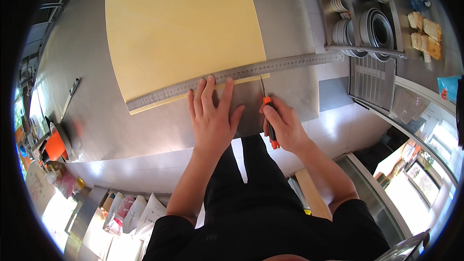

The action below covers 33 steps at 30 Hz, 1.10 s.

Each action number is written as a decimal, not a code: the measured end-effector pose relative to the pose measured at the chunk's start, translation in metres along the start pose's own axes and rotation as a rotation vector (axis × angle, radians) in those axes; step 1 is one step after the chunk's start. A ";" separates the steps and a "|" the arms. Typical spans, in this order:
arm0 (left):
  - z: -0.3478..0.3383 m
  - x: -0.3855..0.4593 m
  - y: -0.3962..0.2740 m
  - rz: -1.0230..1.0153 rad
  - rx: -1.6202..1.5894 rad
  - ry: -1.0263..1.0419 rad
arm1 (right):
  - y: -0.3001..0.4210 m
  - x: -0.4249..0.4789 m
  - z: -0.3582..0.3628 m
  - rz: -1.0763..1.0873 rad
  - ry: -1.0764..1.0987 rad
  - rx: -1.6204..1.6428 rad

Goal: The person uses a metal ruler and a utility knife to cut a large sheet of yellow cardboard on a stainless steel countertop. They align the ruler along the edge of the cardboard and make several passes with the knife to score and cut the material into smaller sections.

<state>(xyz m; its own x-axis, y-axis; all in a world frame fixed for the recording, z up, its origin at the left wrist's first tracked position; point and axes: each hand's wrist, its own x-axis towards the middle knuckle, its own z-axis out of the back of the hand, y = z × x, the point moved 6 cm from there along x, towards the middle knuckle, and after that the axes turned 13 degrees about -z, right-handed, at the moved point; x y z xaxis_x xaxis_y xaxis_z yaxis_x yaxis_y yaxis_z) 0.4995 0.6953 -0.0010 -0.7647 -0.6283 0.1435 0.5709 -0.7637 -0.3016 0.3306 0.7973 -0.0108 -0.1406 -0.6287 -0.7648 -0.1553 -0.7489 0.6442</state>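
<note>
A large pale-yellow sheet (185, 25), its material unclear, lies flat on a stainless steel table (152, 130). Across its near end rests a long metal ruler (250, 69), whose right end reaches past the table's right edge. A narrow yellow strip shows along the ruler's near side. My left hand (214, 119) presses on the ruler around its middle, fingers spread. In my right hand (286, 123) is an orange and black utility knife (270, 125); its blade is at the strip's right end. Whether the strip is cut from the sheet, I cannot tell.
A knife or spatula (70, 98) lies on the table's left part, near a round metal container (59, 141) with an orange item. To the right, a metal shelf holds round baking pans (377, 32). Cut pieces of bread or cake (426, 34) lie beyond it. Filled bags (134, 214) stand behind at lower left.
</note>
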 end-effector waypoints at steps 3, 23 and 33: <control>-0.001 -0.001 0.000 -0.002 0.003 0.000 | -0.002 0.001 0.000 -0.012 -0.003 0.015; 0.003 0.000 -0.001 0.008 -0.032 0.000 | -0.001 -0.013 -0.001 -0.211 -0.004 0.057; 0.042 -0.012 0.001 0.006 -0.182 -0.043 | -0.011 -0.089 0.047 -0.084 -0.161 0.131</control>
<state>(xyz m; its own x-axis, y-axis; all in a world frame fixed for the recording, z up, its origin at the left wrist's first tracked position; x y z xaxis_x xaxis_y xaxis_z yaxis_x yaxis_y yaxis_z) 0.5214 0.6959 0.0371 -0.7457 -0.6414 0.1803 0.5090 -0.7230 -0.4671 0.2993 0.8712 0.0511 -0.2747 -0.5155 -0.8117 -0.2978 -0.7570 0.5816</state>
